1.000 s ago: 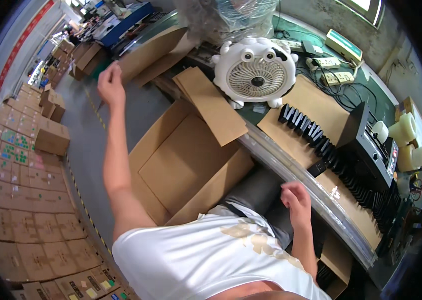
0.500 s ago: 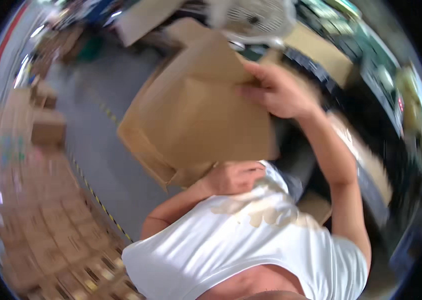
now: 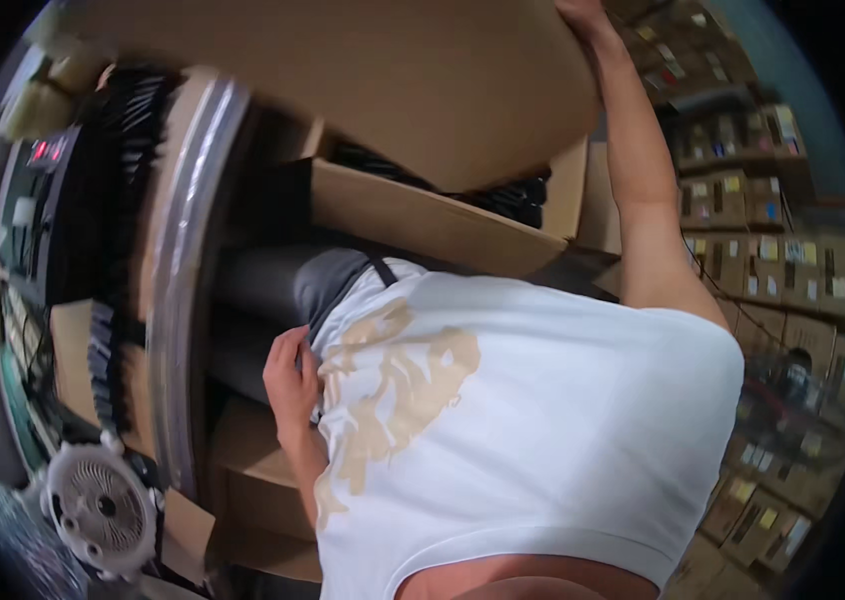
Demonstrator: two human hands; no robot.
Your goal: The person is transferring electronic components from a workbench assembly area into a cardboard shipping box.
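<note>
At the top edge, my right hand (image 3: 583, 14) grips the side edge of a brown cardboard box (image 3: 373, 80); the hand is partly cut off by the picture's rim. Only one broad, plain face of that box shows, slightly blurred. It overhangs an open carton (image 3: 433, 212) with black items (image 3: 518, 205) inside, whose kind I cannot make out. My left hand (image 3: 293, 380) hangs beside my grey trousers, holding nothing, its fingers loosely extended.
A long table edge with a shiny metallic strip (image 3: 183, 230) runs along my left. A white fan (image 3: 103, 505) stands at the lower left, near another open carton (image 3: 263, 505). Stacked, labelled cartons (image 3: 743, 270) fill the right side.
My body has turned, so the fan now appears at lower left and the stacked cartons at right. My right hand has carried the box over the open carton; my left hand has dropped away from it.
</note>
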